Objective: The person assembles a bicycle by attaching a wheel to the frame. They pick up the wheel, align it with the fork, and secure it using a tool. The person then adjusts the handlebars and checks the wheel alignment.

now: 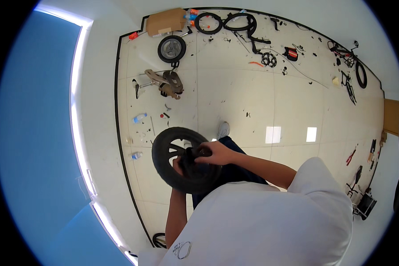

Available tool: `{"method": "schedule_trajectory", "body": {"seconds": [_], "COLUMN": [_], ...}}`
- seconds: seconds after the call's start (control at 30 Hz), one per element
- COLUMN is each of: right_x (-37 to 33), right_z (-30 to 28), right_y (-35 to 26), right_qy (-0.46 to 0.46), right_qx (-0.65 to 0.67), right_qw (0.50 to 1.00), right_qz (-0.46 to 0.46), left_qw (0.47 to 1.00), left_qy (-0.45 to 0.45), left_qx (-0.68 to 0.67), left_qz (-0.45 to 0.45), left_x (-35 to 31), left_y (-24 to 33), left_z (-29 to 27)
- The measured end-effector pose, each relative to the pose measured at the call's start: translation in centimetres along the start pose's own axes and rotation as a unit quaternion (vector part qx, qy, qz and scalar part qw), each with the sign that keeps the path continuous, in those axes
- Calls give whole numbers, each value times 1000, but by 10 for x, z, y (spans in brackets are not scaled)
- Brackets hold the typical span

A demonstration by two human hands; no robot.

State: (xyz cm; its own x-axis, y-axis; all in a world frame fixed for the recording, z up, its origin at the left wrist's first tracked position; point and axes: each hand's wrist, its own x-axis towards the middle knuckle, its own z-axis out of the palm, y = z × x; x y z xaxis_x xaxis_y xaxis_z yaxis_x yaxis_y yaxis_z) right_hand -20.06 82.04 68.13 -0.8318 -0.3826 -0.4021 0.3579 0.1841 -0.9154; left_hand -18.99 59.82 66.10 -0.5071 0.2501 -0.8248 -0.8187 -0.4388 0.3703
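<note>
A small black wheel (pixel 162 162) with a thick tyre and broad dark spokes is held up in front of my body, tilted. My left hand (pixel 177 166) grips it from the near left side, its fingers partly hidden by the spokes. Over the wheel's middle, my right hand (pixel 216 153) is closed with curled fingers on a dark part at the hub. That part is too dark to make out in detail.
On the tiled floor lie a silver-centred wheel (pixel 171 48), a brown-grey frame piece (pixel 166 84), plastic bottles (pixel 140 118) and a cardboard box (pixel 166 22). Loose tyres (pixel 209 23) and a black chainring (pixel 269 60) lie farther off. Red-handled pliers (pixel 351 156) are at the right.
</note>
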Motion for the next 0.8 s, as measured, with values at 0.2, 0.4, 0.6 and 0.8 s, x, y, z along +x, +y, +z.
{"method": "schedule_trajectory", "body": {"seconds": [0.2, 0.4, 0.6, 0.8], "right_x": [-12, 8, 60, 114], "right_z": [-76, -132, -208, -277], "right_y": [-9, -33, -42, -58], "right_qy": [142, 186, 237, 351], "right_qx": [45, 30, 29, 111], "right_qw": [989, 982, 971, 927], "right_qz": [-15, 6, 15, 69], "left_qw": [968, 975, 986, 966], "left_qy": [-95, -192, -149, -207], "left_qx": [182, 70, 68, 153], "left_qz": [145, 82, 14, 33], "left_x": [113, 135, 206, 245], "left_y": [-38, 14, 63, 136], "left_z": [-10, 94, 185, 297]}}
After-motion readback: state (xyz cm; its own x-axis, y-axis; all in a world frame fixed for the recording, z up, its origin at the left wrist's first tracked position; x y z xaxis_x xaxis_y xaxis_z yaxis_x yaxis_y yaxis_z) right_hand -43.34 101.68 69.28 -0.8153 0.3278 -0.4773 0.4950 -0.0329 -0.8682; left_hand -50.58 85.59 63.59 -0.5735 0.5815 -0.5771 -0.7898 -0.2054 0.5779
